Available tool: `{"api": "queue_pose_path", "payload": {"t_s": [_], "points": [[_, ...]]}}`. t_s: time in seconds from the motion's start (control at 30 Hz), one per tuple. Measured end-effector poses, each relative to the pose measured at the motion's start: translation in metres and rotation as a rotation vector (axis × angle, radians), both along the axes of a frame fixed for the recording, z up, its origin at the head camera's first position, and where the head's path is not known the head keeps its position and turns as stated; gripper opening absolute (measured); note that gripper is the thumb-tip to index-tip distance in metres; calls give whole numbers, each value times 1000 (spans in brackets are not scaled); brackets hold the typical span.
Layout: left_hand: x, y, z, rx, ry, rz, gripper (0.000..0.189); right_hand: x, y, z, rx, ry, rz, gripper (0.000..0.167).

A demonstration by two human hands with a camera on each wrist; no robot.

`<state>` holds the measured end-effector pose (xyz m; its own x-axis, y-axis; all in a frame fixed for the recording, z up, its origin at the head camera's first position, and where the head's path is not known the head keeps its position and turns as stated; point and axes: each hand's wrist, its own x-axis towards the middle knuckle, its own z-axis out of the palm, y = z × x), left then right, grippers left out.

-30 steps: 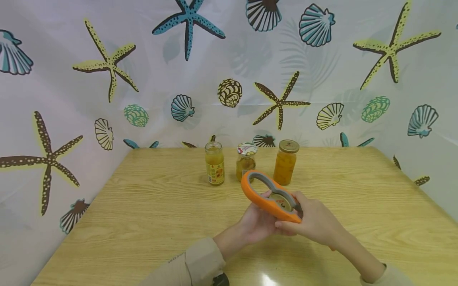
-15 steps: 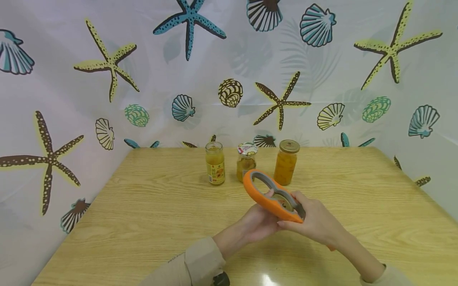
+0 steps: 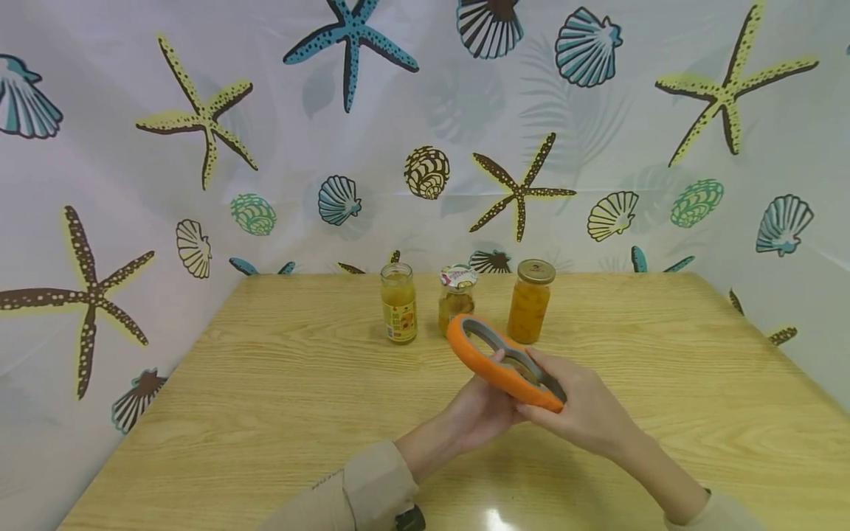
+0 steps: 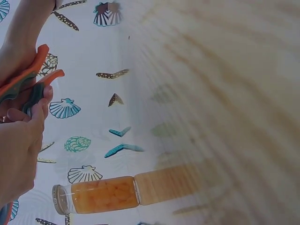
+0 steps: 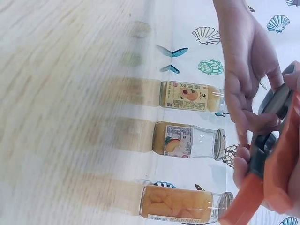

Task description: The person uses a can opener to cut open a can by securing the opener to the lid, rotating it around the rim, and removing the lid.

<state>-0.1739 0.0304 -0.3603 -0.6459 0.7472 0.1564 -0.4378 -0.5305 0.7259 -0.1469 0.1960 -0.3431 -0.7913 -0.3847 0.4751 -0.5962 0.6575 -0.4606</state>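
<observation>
Orange jar opener [image 3: 506,380] held in the air above the desk [image 3: 265,376], tilted. Smooth orange shell, grey lining, loops joined in a figure-eight. In the loop nearer the right hand [image 3: 578,405], a round, dull-gold lid [image 3: 521,370], part of it hidden by the rim. That hand grips the narrow end, fingers wrapped round it. Left hand [image 3: 473,420] holds the opener from beneath, fingers bent against the grey lining; one fingertip shows up through the loops, just beside the lid. Cannot tell whether it also pinches the lid.

Beyond, three glass jars upright in a row, apart. Left: slim jar [image 3: 399,310], uncovered mouth, yellow contents, paper label with a fruit picture. Middle: squat jar [image 3: 455,304], white cap with coloured print, brownish contents below clear glass. Right: straight-sided jar [image 3: 530,310], flat gold cap, soft orange chunks.

Desk pale, wavy wood grain, glossy. Backdrop white cloth [image 3: 285,158], printed starfish and ribbed shells. Beige sleeve [image 3: 378,479] on the left arm, turned-back cuff.
</observation>
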Motion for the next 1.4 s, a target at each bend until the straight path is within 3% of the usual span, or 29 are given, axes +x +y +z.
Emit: {"api": "queue_pose_path", "payload": {"t_s": [0.23,0.73,0.87,1.0,1.1,1.23,1.4], "points": [[-2,2,-3,35,51,-2,35,-2,1,-6,-3,98,29,62],[-1,-1,-4,34,44,-1,29,-5,2,-8,-58,85,125,61],[0,0,-1,2,37,36,24,-5,1,-9,-49,81,96,62],[4,2,3,-77,-1,116,28,-3,-3,-8,-7,71,29,73],[4,3,4,-111,-7,147,29,-1,-7,-8,15,66,19,69],[1,3,1,-113,52,127,25,0,-7,-10,41,44,22,57],[-1,0,-3,-128,117,112,35,2,-6,-7,9,-18,4,51]]}}
